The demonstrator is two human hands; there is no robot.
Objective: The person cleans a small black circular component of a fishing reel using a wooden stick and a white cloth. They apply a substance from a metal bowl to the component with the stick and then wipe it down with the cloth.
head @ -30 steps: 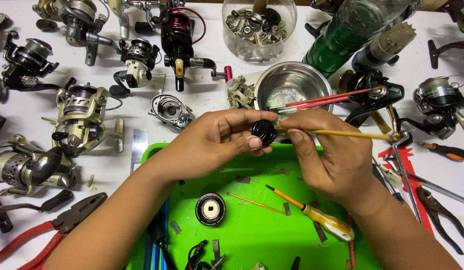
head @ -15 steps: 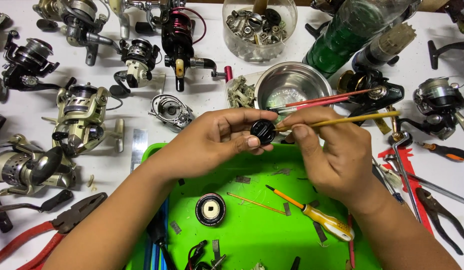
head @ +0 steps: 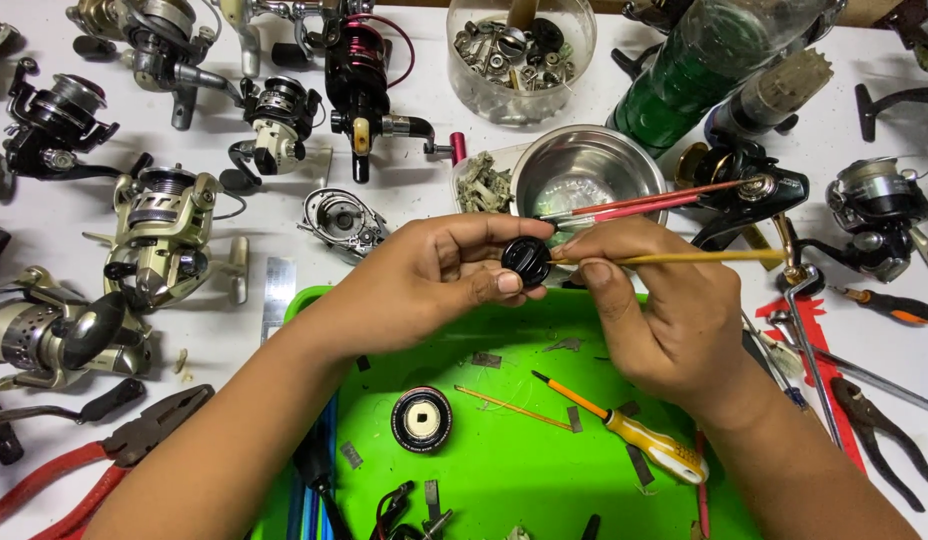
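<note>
Brush handle (head: 684,258) apparently lower than before

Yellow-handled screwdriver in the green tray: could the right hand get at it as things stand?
Probably yes, once freed. The screwdriver lies uncovered in the green tray, just below the right hand, with nothing between them. But that hand holds a thin yellow brush, which it would have to set down first.

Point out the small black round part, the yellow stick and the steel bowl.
small black round part (head: 527,260), head view, on its ribbed black face between the fingers.
yellow stick (head: 684,258), head view, mid-shaft, right of the fingers.
steel bowl (head: 624,150), head view, on its upper right rim.
</note>
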